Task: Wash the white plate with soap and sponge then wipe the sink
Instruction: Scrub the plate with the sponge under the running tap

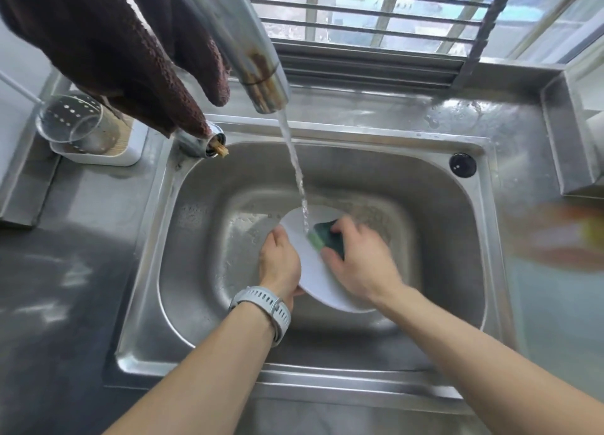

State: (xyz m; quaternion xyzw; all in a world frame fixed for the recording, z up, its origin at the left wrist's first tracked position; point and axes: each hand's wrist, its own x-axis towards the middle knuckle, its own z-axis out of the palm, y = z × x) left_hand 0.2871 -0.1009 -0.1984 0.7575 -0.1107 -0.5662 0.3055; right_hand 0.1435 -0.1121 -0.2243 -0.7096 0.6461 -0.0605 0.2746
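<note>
Desk: wet steel desk [510, 133] around the sink [464, 238]; barred window [376, 19] behind it.
Around: cutlery holder [81, 130] left of the sink; brown cloth [114, 42] hung above; tap [258, 61] running.
Plate [313, 271]: held tilted in the sink, under the stream.
Left hand [279, 264]: fingers gripping the plate's edge.
Right hand [359, 261]: fingers clasped on the sponge [323, 235], pressed against the plate.

Steel counter [81, 212] carries sink [457, 238] and cutlery drainer [91, 140].
</note>
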